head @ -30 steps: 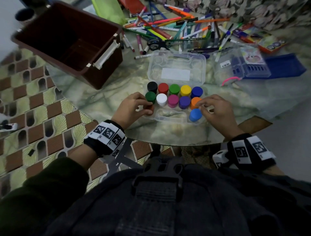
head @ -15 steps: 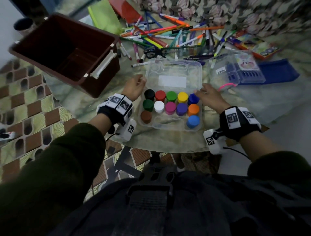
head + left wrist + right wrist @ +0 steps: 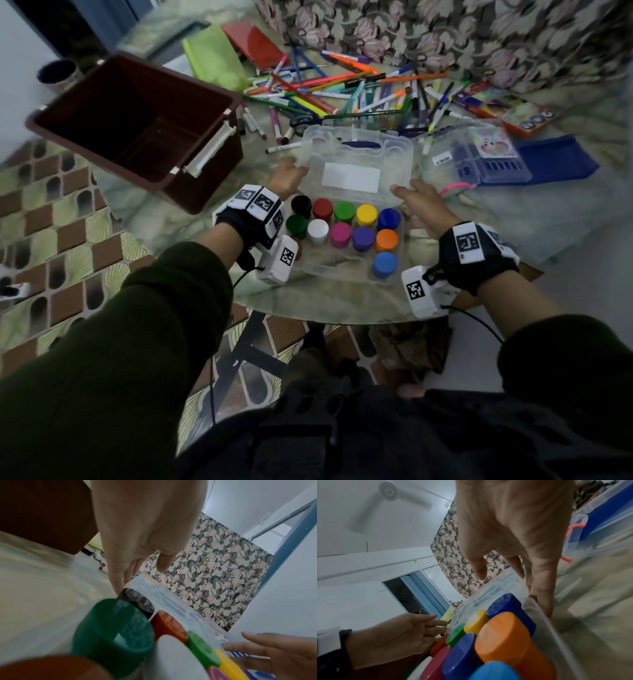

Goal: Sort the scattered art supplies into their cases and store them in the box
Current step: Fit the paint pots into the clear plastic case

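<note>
- Step in hand: closing the clear paint case [image 3: 346, 270], which sat near the table's front edge with its paint pots [image 3: 344, 222] seated.
- Next move called for folding the lid [image 3: 356, 161] forward evenly until it latched.
- The left hand [image 3: 286, 176] and right hand [image 3: 419, 202] flanked the lid, fingers extended; a grip apparently had not formed.
</note>
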Available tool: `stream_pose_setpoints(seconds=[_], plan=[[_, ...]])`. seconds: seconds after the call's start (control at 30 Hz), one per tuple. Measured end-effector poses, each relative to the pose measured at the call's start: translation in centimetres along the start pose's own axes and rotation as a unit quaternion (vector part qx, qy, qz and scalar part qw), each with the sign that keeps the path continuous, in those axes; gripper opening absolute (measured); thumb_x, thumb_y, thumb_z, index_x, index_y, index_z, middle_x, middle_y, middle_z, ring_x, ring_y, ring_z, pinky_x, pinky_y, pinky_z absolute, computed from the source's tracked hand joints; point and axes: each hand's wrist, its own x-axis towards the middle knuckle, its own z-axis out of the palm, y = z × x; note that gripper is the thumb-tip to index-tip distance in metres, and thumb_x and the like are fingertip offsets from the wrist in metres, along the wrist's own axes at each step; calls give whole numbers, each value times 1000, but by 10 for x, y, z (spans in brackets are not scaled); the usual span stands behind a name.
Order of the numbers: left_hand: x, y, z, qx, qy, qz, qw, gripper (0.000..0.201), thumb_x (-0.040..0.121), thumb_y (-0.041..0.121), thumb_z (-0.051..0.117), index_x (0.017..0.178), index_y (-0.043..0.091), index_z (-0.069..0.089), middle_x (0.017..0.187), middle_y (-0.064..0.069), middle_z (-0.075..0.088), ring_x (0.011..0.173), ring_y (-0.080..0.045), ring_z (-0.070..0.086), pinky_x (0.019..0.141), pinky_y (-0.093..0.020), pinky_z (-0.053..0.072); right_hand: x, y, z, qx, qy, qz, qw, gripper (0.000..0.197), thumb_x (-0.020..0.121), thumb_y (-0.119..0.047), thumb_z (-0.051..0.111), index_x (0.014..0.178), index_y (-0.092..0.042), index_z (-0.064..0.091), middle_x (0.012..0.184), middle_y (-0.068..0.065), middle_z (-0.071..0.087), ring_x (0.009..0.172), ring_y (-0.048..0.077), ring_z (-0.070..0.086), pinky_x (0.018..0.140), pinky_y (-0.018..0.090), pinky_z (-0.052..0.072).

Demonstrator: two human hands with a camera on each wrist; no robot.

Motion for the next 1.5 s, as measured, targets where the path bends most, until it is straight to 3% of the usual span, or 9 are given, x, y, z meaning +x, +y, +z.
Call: stream_pose_setpoints(seconds=[0.3,0.43,0.6,0.77,0.87,1.0,1.23,1.4,1.5], plan=[[4,15,-17,3,-19,65,998,52,100,40,27,144,13,23,151,-12,26,137,-31,31,104,-43,37,-13,-9,16,159,18,-18,987,39,97,-21,37,133,-8,43,136,17,48,108,25,54,62,26,45],[11,23,-33,-33,-44,72,996,57,98,49,16,147,19,20,153,-9,23,138,-29,30,105,-47,38,-13,-18,15,178,33,-10,984,44,99,-38,29,132,-15,45,131,10,52,110,23,51,81,33,39],[8,43,-49,-81,-75,110,988,64,98,50,6,133,12,44,137,-13,48,122,-25,50,78,-24,52,-20,-27,20,176,79,-21,981,62,96,-56,18,133,-14,44,130,11,53,112,23,51,94,37,32],[6,43,-61,-137,-115,96,979,70,95,56,8,144,9,27,133,-14,52,115,-27,57,97,-41,49,-34,-27,28,203,106,-33,973,56,96,-56,18,126,-17,45,116,2,53,90,9,55,69,13,46],[-1,26,-66,-146,-164,108,970,60,99,45,19,124,0,51,120,-15,60,100,-23,62,88,-34,52,-41,-15,27,184,99,-22,978,66,92,-64,21,143,-23,30,140,5,43,123,19,46,99,35,39],[-11,-3,-67,-116,-240,136,954,29,99,17,29,96,12,58,104,-3,58,99,-16,53,94,-34,37,-49,7,42,200,74,-25,977,68,85,-66,40,144,-32,28,146,-3,34,132,16,36,104,45,28],[-17,-36,-69,-108,-250,95,958,60,89,1,44,144,10,24,151,-8,29,136,-23,33,111,-36,30,-60,44,62,190,52,-50,979,52,96,-28,40,143,-39,23,146,-7,37,116,5,44,89,24,36],[-26,-60,-73,-87,-295,124,943,65,83,-8,45,143,8,26,152,-7,24,140,-26,25,116,-42,24,-66,38,80,64,72,-111,989,64,92,10,44,145,0,11,148,12,26,129,14,34,96,7,31],[-27,-65,-70,-68,-272,113,953,66,86,-13,38,146,11,21,157,-8,10,144,-24,16,119,-42,17,-75,47,84,47,46,-151,986,70,91,9,47,146,-1,6,155,13,16,142,22,20,117,26,20]])
